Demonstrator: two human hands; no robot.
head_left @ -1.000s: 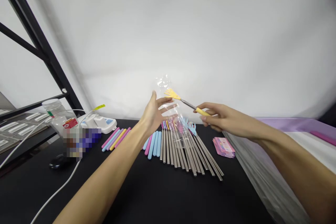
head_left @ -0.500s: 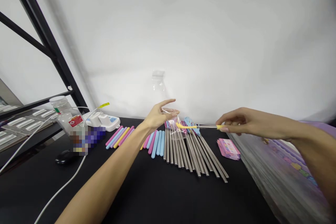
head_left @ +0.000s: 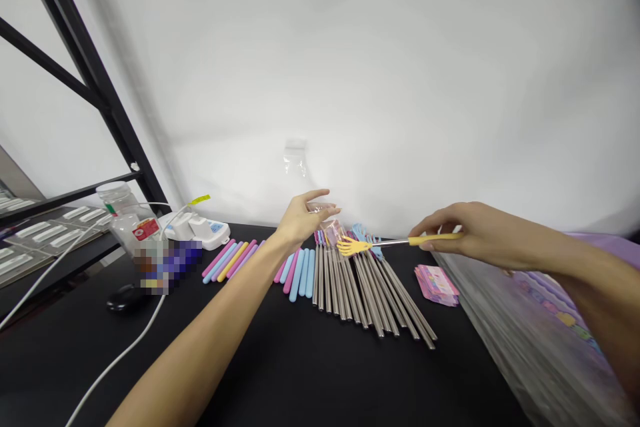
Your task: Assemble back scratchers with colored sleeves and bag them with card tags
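Observation:
My right hand (head_left: 453,230) is closed on the yellow handle of a back scratcher (head_left: 355,246). Its metal rod points left, and its yellow clawed end spreads toward my left hand. Clear plastic bag film (head_left: 332,229) is pinched in my left hand (head_left: 305,217), some fingers stretched out, right beside the claw. Higher up, behind that hand, a clear zip-top end (head_left: 295,150) shows; whether it belongs to the same bag I cannot tell. Below both hands, several metal rods (head_left: 370,300) with pink, purple and blue ends lie fanned out on the black table (head_left: 280,373).
Coloured handles (head_left: 233,260) lie in rows at left, near a white power strip (head_left: 213,233). A clear jar (head_left: 123,213), black mouse (head_left: 125,297) and white cable (head_left: 135,340) are farther left. Pink cards (head_left: 436,283) and plastic packaging (head_left: 495,333) lie at right.
The back scratcher has turned so its claw shows broadside and sits slightly lower, with more of the yellow handle visible. My left hand and the plastic have shifted slightly left.

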